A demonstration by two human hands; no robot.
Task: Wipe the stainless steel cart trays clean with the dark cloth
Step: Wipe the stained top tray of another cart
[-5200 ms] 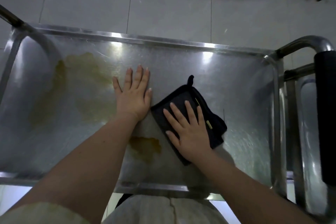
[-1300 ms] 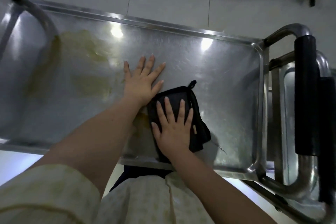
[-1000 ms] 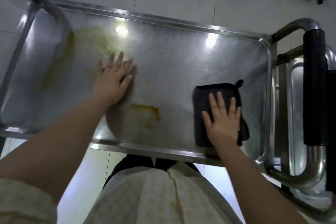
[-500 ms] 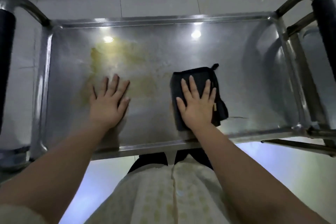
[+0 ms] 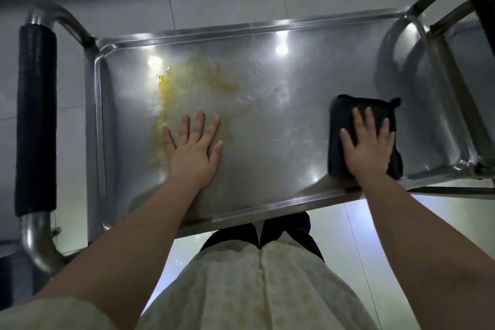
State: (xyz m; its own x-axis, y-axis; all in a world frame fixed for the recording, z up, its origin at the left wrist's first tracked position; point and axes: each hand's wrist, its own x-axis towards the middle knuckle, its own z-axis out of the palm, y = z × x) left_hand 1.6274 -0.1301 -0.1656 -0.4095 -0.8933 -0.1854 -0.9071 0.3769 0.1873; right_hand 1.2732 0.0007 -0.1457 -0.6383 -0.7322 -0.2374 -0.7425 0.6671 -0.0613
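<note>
Where folded cloth lies, smeared steel tray

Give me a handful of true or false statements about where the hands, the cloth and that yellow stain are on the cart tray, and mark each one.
1. The right hand lies flat on the dark cloth. True.
2. A yellow stain shows on the left part of the tray. True.
3. The cloth covers the stain. False: the cloth is near the tray's right end, apart from the stain.
4. A black padded handle stands left of the tray. True.
5. The left hand grips that handle. False: it rests flat on the tray, by the stain.
</note>
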